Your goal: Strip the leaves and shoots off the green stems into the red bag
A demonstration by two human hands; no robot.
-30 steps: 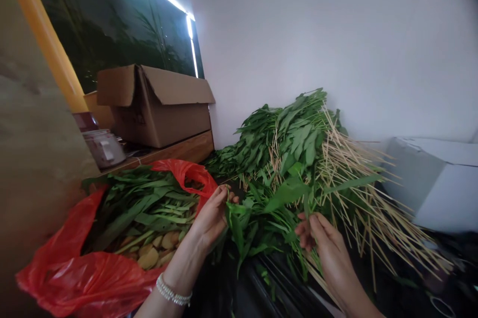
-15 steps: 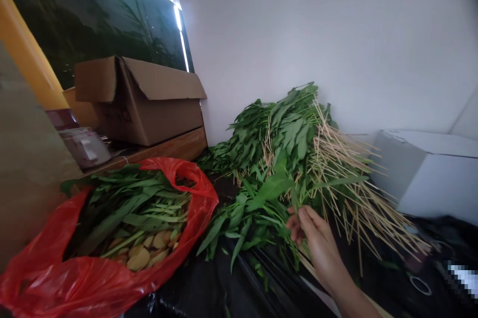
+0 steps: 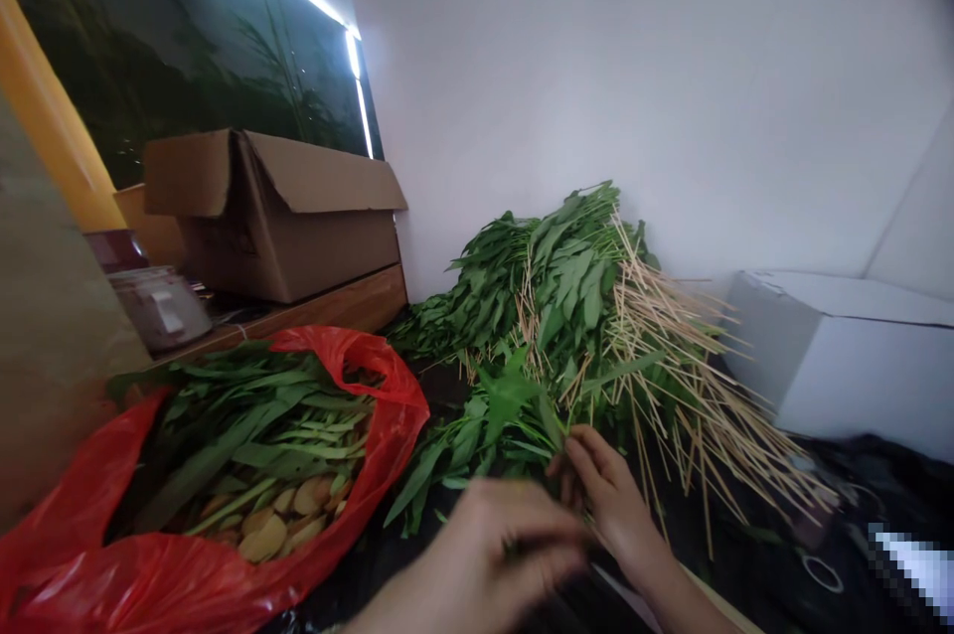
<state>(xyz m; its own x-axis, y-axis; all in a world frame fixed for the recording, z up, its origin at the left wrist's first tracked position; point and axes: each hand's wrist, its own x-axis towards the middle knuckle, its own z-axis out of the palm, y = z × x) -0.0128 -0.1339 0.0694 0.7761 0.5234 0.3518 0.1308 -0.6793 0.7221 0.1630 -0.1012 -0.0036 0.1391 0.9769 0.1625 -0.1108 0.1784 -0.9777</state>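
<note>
My right hand [image 3: 611, 500] pinches a leafy green stem [image 3: 514, 396], whose broad leaves point up and away to the left. Blurred by motion, my left hand [image 3: 496, 554] is just left of and below it, fingers reaching towards the right hand; whether they hold anything is unclear. Behind both hands rises a heap of leafy greens [image 3: 573, 266] with many thin tan sticks [image 3: 693, 376] fanning out to the right. Looser leafy stems [image 3: 447, 450] lie in front of the heap on black plastic sheeting [image 3: 358, 579].
On the left, a red plastic bag [image 3: 201, 574] gapes around long leaves and round tan slices. A cardboard box [image 3: 313, 241] with raised flaps stands on a wooden ledge [image 3: 350, 298] beside a whitish container [image 3: 164, 306]. At right, a white box [image 3: 865, 366] is near the wall.
My left hand has come into view from below, close to the right. The right hand keeps its stem and appears slightly further left and lower, as the whole view has shifted a little.
</note>
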